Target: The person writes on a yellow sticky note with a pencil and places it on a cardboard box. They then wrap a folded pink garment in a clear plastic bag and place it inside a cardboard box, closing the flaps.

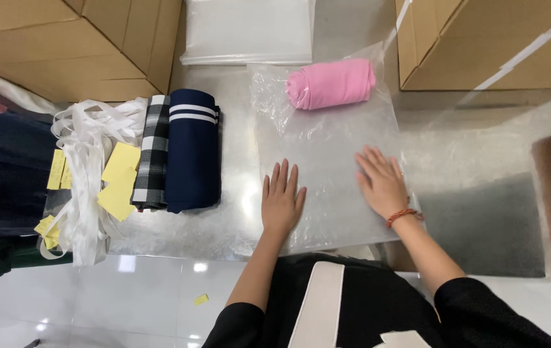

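A clear plastic bag (327, 138) lies flat on the shiny metal table (178, 235). A rolled pink cloth (331, 83) sits inside its far end. My left hand (282, 201) rests palm down on the bag's near left part, fingers together and pointing away. Pressed flat on the near right part is my right hand (382, 183), fingers slightly spread, a red cord bracelet at its wrist. Neither hand holds anything.
A rolled navy cloth with white stripes (191, 151) and a black-and-white checked cloth (153, 151) lie to the left, beside white ribbons (85, 174) and yellow tags (119, 180). A stack of clear bags (246, 32) lies at the back. Cardboard boxes (62, 45) stand at both far corners.
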